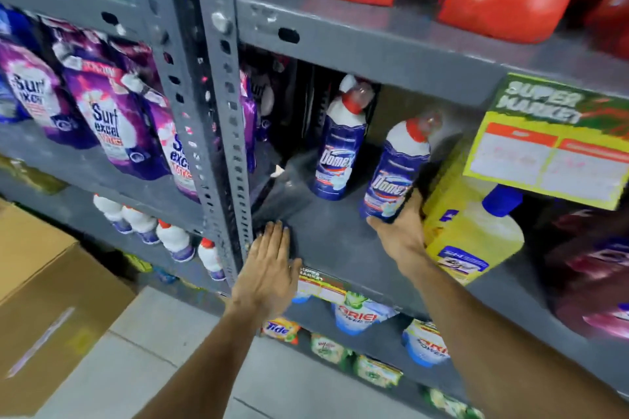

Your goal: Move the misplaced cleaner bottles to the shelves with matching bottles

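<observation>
The right hand point(400, 231) is clamped around the lower body of a blue Domex bottle point(394, 173), thumb on the near left of its base and fingers wrapped out of sight behind the label, with the bottle tilted so its red-and-white cap leans to the far right. It sits low over the grey middle shelf point(326, 238), just beside a yellow cleaner bottle point(469, 235) on its right; whether its base touches the shelf I cannot tell. A second Domex bottle point(340, 150) stands upright farther back and to the left, well inside the same bay. The left hand point(269, 258) lies flat with fingers together and straight, gripping nothing, pressed on the near left corner of the shelf beside the perforated upright post point(218, 133). A likely home for these 2 is the lower shelf to the left, where 4 white bottles with red caps point(160, 231) stand in a row, though blur keeps me from confirming the match. To do this step well, keep the grip low and firm, bring the bottle upright before drawing it toward the near edge, and clear the hanging price card point(551, 146) and the yellow neighbour so nothing tips. The flat left hand serves well as a brace.
</observation>
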A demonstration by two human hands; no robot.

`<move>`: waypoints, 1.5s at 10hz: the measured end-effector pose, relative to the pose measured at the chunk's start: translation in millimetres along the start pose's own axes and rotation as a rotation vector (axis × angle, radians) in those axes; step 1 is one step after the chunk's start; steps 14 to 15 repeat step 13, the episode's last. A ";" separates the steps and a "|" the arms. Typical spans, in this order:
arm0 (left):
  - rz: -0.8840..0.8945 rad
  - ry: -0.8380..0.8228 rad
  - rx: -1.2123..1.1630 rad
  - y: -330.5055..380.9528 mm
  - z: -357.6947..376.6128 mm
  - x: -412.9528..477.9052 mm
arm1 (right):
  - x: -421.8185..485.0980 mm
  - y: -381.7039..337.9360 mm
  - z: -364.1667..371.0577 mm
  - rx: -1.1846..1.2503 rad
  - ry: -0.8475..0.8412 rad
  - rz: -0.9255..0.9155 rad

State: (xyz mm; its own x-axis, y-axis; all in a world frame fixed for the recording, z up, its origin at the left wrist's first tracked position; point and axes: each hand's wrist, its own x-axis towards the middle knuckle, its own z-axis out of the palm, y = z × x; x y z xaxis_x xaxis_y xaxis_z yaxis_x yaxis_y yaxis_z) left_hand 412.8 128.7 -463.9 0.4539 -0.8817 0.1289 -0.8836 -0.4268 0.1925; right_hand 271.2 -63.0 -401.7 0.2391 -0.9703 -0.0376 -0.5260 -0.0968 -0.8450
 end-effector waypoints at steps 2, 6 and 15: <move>0.019 0.051 -0.005 -1.4 7.7 -2.9 | 11.7 15.4 4.8 -0.009 0.024 -0.059; 0.000 0.018 -0.020 2.7 5.6 -4.2 | -36.7 -7.4 39.1 0.047 -0.223 -0.180; 0.032 0.190 -0.253 38.0 -55.2 -14.2 | -72.6 -54.1 -8.8 0.207 -0.290 -0.371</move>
